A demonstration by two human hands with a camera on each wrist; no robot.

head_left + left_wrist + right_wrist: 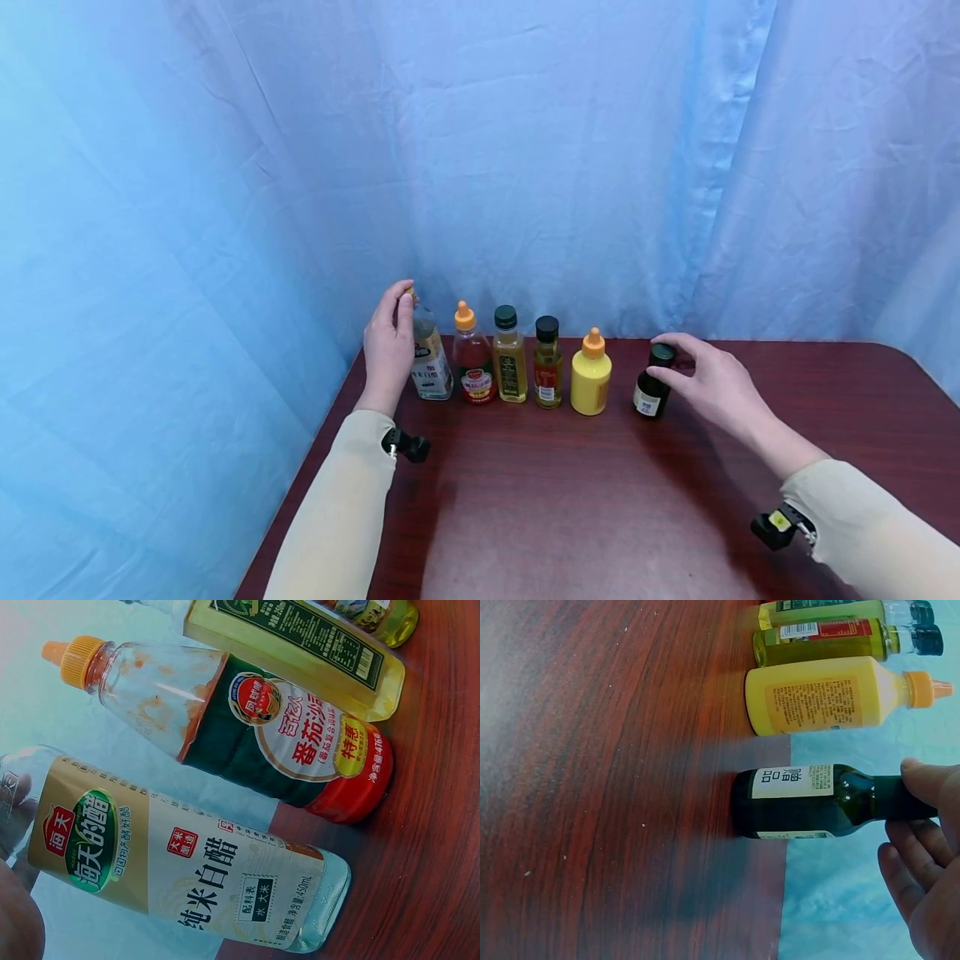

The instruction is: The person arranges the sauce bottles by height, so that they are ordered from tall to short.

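At the left end of a row of bottles, my left hand pinches the cap of a clear white vinegar bottle, which stands upright on the table. Its gold and white label faces the left wrist camera. On the right, my right hand holds a small dark bottle by its green-capped neck, thumb on one side and fingers on the other. In the right wrist view the dark bottle has its base close at the tabletop. Closest to the vinegar is a ketchup squeeze bottle with an orange nozzle.
Between the hands stand a green-capped oil bottle, a black-capped oil bottle and a yellow squeeze bottle. They line the back of a dark red wooden table. Blue curtains hang behind and at the left.
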